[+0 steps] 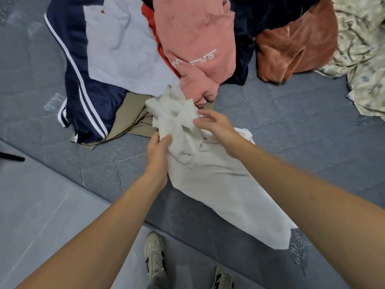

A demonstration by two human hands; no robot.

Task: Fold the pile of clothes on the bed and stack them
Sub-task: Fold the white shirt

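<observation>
Mostly hidden: beige cloth (133, 124) lay under the pile, only a corner and edge showed
Cut off: floral sheet (362, 57) ran out at the right edge; dark navy item (260, 15) ran past the top
Hard to read: pink sweatshirt (195, 44) had white lettering, upside down, not legible
Pile (145, 49): heaped on the grey bed (302, 126), held navy jacket with white stripes (83, 94), pale grey panel (118, 51), pink sweatshirt on top, rust garment (291, 49) just beside
White garment (208, 180): lay on the bed in front of the pile, far end bunched against it, near end reaching the bed edge
Left hand (158, 151): fingers curled, gripping the white garment's left edge
Right hand (216, 128): fingers spread and straight, resting on the bunched part, grip not made out
Below: two shoes (155, 255) on the floor
</observation>
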